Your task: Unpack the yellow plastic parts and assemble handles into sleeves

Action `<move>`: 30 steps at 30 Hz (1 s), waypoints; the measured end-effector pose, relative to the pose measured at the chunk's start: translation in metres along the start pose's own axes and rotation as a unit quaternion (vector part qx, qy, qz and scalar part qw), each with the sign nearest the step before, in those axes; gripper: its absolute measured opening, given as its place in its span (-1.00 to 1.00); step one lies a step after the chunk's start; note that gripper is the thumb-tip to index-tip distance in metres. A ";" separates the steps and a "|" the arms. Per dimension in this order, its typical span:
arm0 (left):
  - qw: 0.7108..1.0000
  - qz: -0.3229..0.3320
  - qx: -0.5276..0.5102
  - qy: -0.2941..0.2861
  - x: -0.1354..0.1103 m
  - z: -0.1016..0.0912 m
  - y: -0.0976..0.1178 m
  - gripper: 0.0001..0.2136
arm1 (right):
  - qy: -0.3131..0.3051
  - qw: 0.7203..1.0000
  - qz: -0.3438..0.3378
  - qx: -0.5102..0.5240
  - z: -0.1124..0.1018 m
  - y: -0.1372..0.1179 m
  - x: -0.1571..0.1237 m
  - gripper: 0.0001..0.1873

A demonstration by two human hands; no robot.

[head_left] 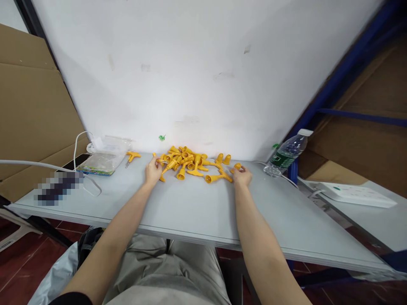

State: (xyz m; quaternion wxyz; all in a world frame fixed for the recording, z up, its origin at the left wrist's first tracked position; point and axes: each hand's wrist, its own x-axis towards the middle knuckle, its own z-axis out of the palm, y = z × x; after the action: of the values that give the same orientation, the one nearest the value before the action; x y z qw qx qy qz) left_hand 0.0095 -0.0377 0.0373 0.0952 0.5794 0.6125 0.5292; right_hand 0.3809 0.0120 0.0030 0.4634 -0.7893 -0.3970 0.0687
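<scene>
My left hand (154,172), at the left edge of the pile, has its fingers closed on a corkscrew (164,161). Its yellow handle pokes out above the fingers and its metal spiral points right. My right hand (243,175) pinches a yellow bell-shaped cap (237,166) at the pile's right side. Between the hands lies a heap of yellow plastic corkscrew parts (187,157), T-shaped handles and bell-shaped caps, some apparently joined. Two caps (227,159) stand behind, near the wall. Left of my left hand lies a separate corkscrew (133,155) with its spiral showing.
A plastic bottle (284,156) leans at the right by a blue post. Further right is a white power strip (356,194). Clear plastic bags (110,154), white cables (85,173) and a dark phone-like object (73,163) lie at the left. A white wall (197,76) backs the table.
</scene>
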 end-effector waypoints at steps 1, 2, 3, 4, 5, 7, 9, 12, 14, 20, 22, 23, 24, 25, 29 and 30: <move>1.000 -0.001 -0.004 0.001 0.000 0.000 0.000 -0.75 | 0.007 1.000 0.030 -0.005 -0.001 -0.001 -0.002 -0.55; 1.000 -0.003 -0.007 0.002 0.000 0.001 0.000 -0.75 | 0.011 0.999 0.050 -0.010 -0.002 -0.003 -0.004 -0.56; 1.000 -0.004 -0.009 0.002 0.000 0.001 -0.001 -0.75 | 0.015 0.998 0.064 -0.013 -0.003 -0.006 -0.006 -0.60; 1.000 -0.005 -0.011 0.001 0.000 0.001 -0.001 -0.75 | 0.015 0.997 0.067 -0.021 -0.004 -0.009 -0.009 -0.64; 1.000 -0.006 -0.013 0.001 0.001 0.001 0.000 -0.76 | 0.011 0.997 0.063 -0.033 -0.006 -0.012 -0.011 -0.68; 1.000 -0.006 -0.021 0.006 0.001 0.001 0.000 -0.76 | -0.010 0.997 0.044 -0.066 -0.008 -0.017 -0.016 -0.69; 0.999 -0.007 -0.039 0.018 0.001 0.001 -0.001 -0.75 | -0.042 0.994 0.021 -0.101 -0.008 -0.020 -0.018 -0.65; 0.995 -0.021 -0.088 0.036 0.002 0.000 -0.002 -0.75 | -0.091 0.985 0.008 -0.148 -0.008 -0.021 -0.017 -0.58; 0.990 -0.043 -0.127 0.046 0.004 0.001 -0.004 -0.76 | -0.113 0.978 0.008 -0.173 -0.007 -0.020 -0.012 -0.54; 0.958 -0.135 -0.242 0.072 0.009 0.004 -0.007 -0.78 | -0.163 0.963 -0.035 -0.214 -0.005 -0.013 0.011 -0.46; 0.944 -0.166 -0.276 0.071 0.010 0.003 -0.004 -0.78 | -0.184 0.956 -0.038 -0.227 -0.003 -0.011 0.020 -0.44; 0.937 -0.182 -0.290 0.072 0.010 0.002 -0.002 -0.78 | -0.194 0.952 -0.038 -0.232 -0.001 -0.009 0.025 -0.43; 0.930 -0.196 -0.302 0.075 0.010 0.001 -0.001 -0.78 | -0.200 0.950 -0.038 -0.235 0.000 -0.008 0.029 -0.42; 0.923 -0.208 -0.313 0.079 0.010 0.000 0.001 -0.79 | -0.204 0.949 -0.041 -0.237 0.002 -0.008 0.032 -0.42; 0.904 -0.237 -0.346 0.088 0.012 -0.005 0.005 -0.76 | -0.201 0.951 -0.075 -0.223 0.006 -0.005 0.041 -0.46; 0.899 -0.243 -0.353 0.089 0.013 -0.006 0.005 -0.75 | -0.200 0.952 -0.083 -0.218 0.007 -0.005 0.041 -0.48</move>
State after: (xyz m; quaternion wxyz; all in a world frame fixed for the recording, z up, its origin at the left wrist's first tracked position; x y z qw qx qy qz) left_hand 0.0042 -0.0318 0.0497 0.3642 0.2914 0.5136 0.7202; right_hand 0.4028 0.0465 0.0141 0.1954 -0.8055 -0.5507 0.0983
